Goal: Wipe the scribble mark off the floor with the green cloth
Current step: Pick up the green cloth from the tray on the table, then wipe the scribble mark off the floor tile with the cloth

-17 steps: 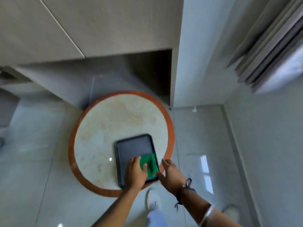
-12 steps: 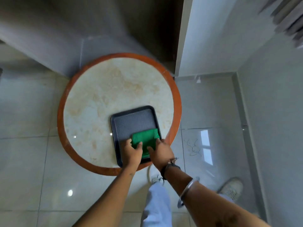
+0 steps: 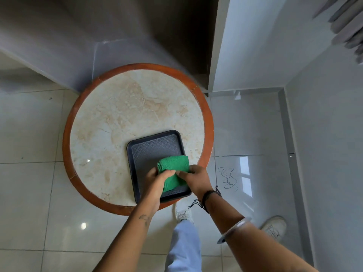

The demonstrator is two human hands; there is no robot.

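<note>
A folded green cloth (image 3: 173,165) lies in the near right corner of a dark tray (image 3: 153,146) on a round marble table (image 3: 125,114). My left hand (image 3: 157,183) grips the cloth's near left edge, fingers curled over it. My right hand (image 3: 196,177) pinches the cloth's near right side. The black scribble mark (image 3: 227,177) is on the glossy floor tile just right of the table, close to my right wrist.
The table has an orange wooden rim (image 3: 210,122). A wall corner and a dark recess (image 3: 176,36) stand behind it. A grey wall (image 3: 324,154) runs along the right. My two white shoes (image 3: 182,213) (image 3: 275,226) stand on the tiles below the table.
Both hands have closed onto the cloth, which is now bunched and folded higher. The view has tilted down, and the scribble on the floor has come into view.
</note>
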